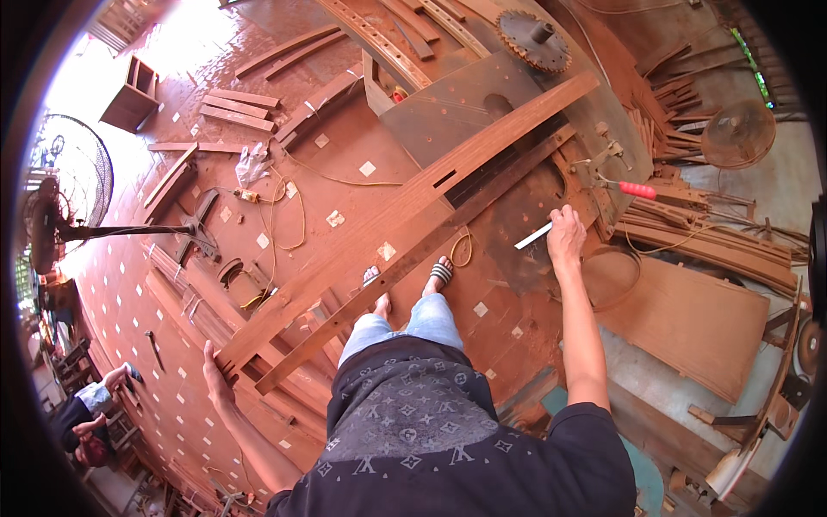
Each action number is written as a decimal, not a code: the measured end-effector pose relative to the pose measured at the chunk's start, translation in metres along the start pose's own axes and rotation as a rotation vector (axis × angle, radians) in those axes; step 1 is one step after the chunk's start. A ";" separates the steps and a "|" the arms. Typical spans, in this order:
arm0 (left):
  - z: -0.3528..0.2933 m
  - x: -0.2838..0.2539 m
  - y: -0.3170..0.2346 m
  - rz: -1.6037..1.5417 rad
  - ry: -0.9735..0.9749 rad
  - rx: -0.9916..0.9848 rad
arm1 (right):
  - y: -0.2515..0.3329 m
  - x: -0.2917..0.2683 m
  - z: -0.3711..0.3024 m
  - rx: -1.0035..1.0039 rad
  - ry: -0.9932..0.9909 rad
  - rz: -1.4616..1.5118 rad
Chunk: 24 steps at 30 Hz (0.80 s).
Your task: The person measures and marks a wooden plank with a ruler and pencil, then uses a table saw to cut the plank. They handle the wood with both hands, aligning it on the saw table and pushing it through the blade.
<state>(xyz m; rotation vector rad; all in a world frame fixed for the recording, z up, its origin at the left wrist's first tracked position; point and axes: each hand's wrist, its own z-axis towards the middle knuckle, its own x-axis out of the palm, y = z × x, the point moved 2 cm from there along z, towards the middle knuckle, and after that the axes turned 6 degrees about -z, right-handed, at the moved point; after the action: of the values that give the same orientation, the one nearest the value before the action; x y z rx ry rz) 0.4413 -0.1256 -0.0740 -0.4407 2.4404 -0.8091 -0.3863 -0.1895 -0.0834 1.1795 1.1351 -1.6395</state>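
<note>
A long reddish-brown wooden board (pixel 379 228) with a dark slot cut through it lies diagonally in front of me. Its far end rests on a machine table (pixel 431 121). My left hand (pixel 219 379) grips the board's near left end, fingers along the outer edge. Closed fingers of my right hand (pixel 566 234) hold a thin white strip (pixel 533 235) over the table's near part; its exact kind is unclear. Beyond that hand sits a toggle clamp with a red handle (pixel 637 189). A darker straight wooden rail (pixel 345 323) runs beside the board, nearer my body.
A toothed circular saw blade (pixel 532 41) is at the table's far side. Wood pieces (pixel 239 109), a yellow cable (pixel 301 220) and a standing fan (pixel 77 172) occupy the tiled floor leftward. Stacked boards (pixel 715 246) and a brown panel (pixel 689 319) are right. Another person (pixel 90 414) is far left.
</note>
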 end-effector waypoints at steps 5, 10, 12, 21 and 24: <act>-0.005 -0.002 -0.022 0.165 0.214 -0.028 | 0.006 -0.013 0.000 0.057 0.081 0.017; 0.002 0.010 -0.055 0.506 0.203 -0.222 | 0.037 -0.043 0.002 0.038 0.131 0.137; 0.012 0.009 -0.057 0.573 0.257 -0.299 | 0.052 -0.053 -0.001 0.068 0.176 0.227; 0.053 0.023 -0.062 0.768 0.378 -0.446 | 0.103 -0.068 -0.007 0.021 0.149 0.462; 0.066 0.026 -0.065 0.775 0.384 -0.460 | 0.140 -0.077 0.010 -0.110 -0.032 0.455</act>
<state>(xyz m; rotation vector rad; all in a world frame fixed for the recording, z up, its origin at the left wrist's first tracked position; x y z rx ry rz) 0.4670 -0.2169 -0.0883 0.5451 2.8052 0.0096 -0.2385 -0.2299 -0.0364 1.2280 0.8467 -1.2293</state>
